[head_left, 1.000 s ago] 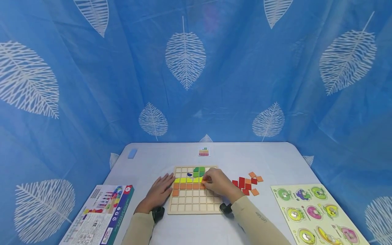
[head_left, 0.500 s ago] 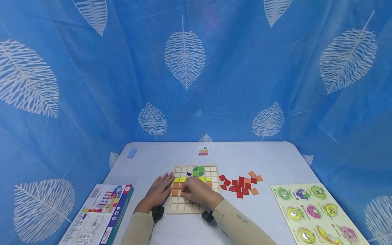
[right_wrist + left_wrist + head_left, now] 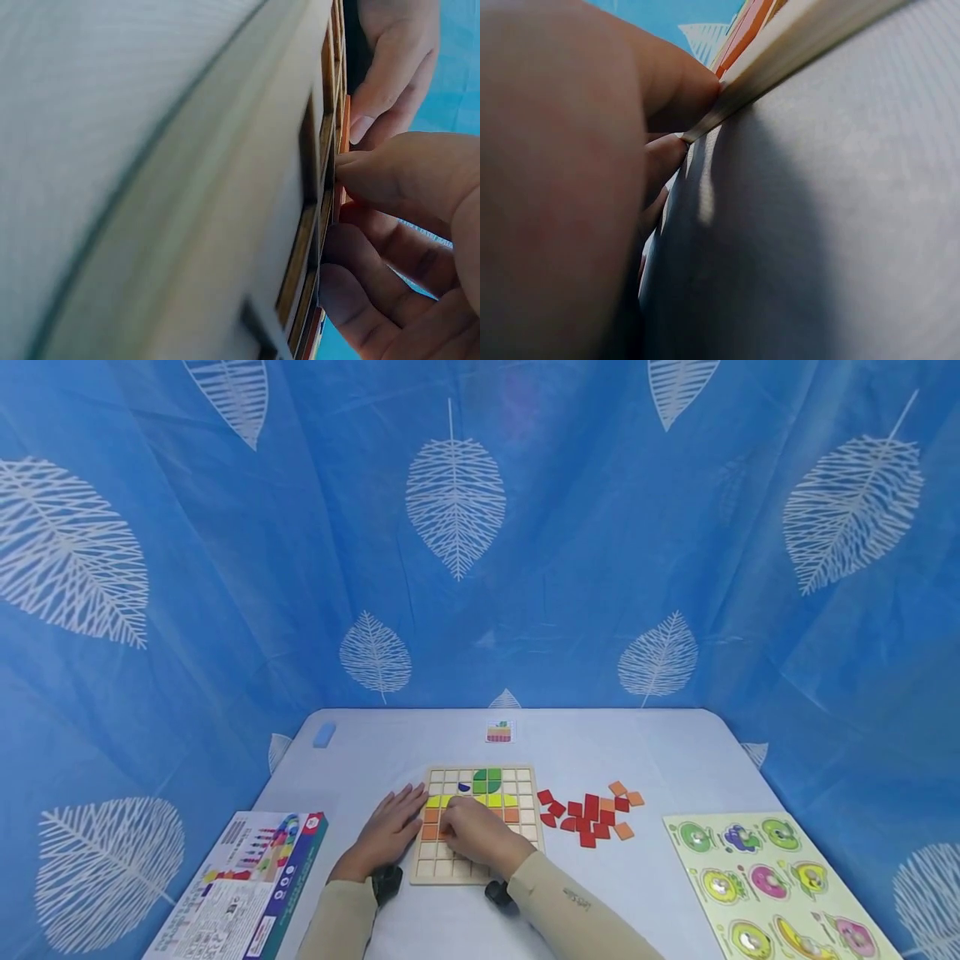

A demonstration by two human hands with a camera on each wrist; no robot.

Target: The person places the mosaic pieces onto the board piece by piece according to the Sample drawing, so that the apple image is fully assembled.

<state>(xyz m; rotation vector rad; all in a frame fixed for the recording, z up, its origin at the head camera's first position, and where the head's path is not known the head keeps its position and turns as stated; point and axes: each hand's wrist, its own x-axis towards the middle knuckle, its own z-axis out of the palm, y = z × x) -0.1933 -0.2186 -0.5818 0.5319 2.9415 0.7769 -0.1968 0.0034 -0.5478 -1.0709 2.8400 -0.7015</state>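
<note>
A wooden grid board (image 3: pixel 480 878) lies on the white table, with green, yellow and orange tiles and one dark blue piece set in its upper part. My right hand (image 3: pixel 480 832) is over the board's left-middle cells. Its thumb and fingers pinch an orange tile (image 3: pixel 341 202) down at the grid, seen in the right wrist view and mostly covered by the fingertips. Flat beside the board's left edge rests my left hand (image 3: pixel 390 827), fingers extended and touching the wooden side. The left wrist view shows those fingers (image 3: pixel 682 90) against the edge.
Loose red tiles (image 3: pixel 592 807) and orange tiles (image 3: pixel 625 831) are scattered right of the board. A small pattern card (image 3: pixel 500 732) lies behind it, a blue block (image 3: pixel 324 735) at back left. A printed box (image 3: pixel 247 885) lies left, a fruit puzzle board (image 3: pixel 772 877) right.
My right hand has moved left and toward me across the board, carrying an orange tile, then settled on the row below the orange ones. My left hand has stayed put.
</note>
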